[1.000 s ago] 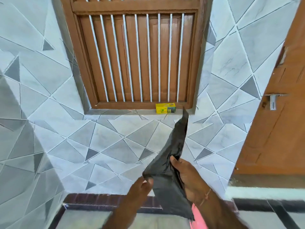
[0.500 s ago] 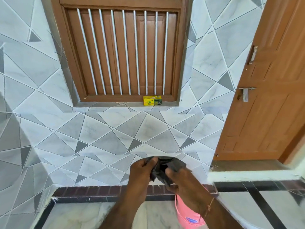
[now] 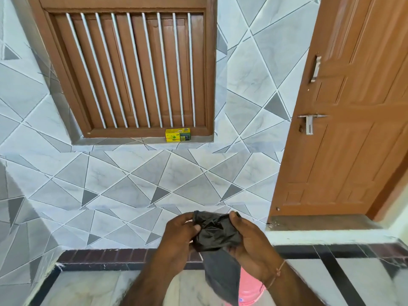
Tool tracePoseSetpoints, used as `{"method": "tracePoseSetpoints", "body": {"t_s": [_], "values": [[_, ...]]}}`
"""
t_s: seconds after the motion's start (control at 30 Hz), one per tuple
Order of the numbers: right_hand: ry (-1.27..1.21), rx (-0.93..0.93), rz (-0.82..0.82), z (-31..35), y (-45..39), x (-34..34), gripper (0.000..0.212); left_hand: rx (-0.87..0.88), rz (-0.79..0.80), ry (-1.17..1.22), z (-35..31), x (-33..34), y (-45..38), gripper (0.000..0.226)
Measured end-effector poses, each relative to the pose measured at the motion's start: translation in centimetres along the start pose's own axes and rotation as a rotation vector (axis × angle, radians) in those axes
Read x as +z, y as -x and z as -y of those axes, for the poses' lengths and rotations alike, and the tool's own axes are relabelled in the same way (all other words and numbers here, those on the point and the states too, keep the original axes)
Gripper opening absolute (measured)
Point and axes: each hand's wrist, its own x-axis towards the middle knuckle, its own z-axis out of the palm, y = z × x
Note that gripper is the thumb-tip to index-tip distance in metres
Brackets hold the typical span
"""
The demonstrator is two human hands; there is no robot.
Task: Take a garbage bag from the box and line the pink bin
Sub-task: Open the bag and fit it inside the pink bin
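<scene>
A black garbage bag (image 3: pixel 217 234) is bunched between both hands at the lower middle, its tail hanging down. My left hand (image 3: pixel 180 231) grips its left edge with the thumb on top. My right hand (image 3: pixel 248 236) grips its right edge. Below the hands, the pink bin (image 3: pixel 251 288) stands on the floor, mostly hidden by the bag and my right forearm. The yellow garbage bag box (image 3: pixel 178 135) sits on the window sill, far from both hands.
A wooden barred window (image 3: pixel 132 69) is set in the tiled wall ahead. A brown door (image 3: pixel 344 120) with a metal handle stands at the right, above a raised step (image 3: pixel 326 226). Marble floor with dark borders lies below.
The bag, earlier held up and stretched tall, is now gathered into a bunch between both hands. The view has tilted down and right, showing more door and floor.
</scene>
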Motion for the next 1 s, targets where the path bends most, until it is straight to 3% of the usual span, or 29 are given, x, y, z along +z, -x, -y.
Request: {"method": "tracePoseSetpoints", "body": {"t_s": [0.1, 0.23, 0.37, 0.47, 0.53, 0.63, 0.73, 0.83, 0.9, 1.0], "values": [[-0.015, 0.125, 0.008, 0.0, -0.1, -0.9, 0.049, 0.025, -0.093, 0.057, 0.8, 1.5, -0.6, 0.033], [-0.022, 0.168, -0.027, -0.5, -0.4, -0.8, 0.020, 0.080, -0.149, 0.051, 0.7, 1.5, -1.4, 0.022], [0.098, 0.069, -0.159, -0.5, -1.6, 0.6, 0.012, 0.076, -0.264, -0.219, 0.1, 0.1, -3.0, 0.020], [0.249, -0.044, -0.196, -0.6, -2.4, 2.3, 0.006, 0.270, -0.436, -0.603, -1.3, -0.8, -2.8, 0.028], [0.336, -0.096, -0.204, -0.6, -2.8, 3.7, 0.011, 0.417, -0.308, -0.653, -2.5, -1.2, -2.5, 0.020], [0.434, -0.159, -0.278, -1.0, -3.8, 5.7, 0.027, 0.343, 0.053, -0.646, -3.7, -1.8, -2.8, 0.024], [0.440, -0.186, -0.318, -1.6, -4.2, 6.6, 0.040, 0.319, 0.187, -0.695, -4.4, -3.0, -3.4, 0.023], [0.283, -0.130, -0.216, -1.9, -4.2, 6.7, 0.024, 0.350, 0.202, -0.805, -4.0, -4.4, -4.4, 0.026], [0.245, -0.106, -0.148, -2.0, -4.2, 6.6, 0.011, 0.358, 0.129, -0.755, -3.7, -4.8, -5.3, 0.028], [0.298, -0.130, -0.152, -1.8, -4.7, 6.1, 0.010, 0.329, -0.009, -0.612, -4.1, -4.2, -6.2, 0.029]]}}
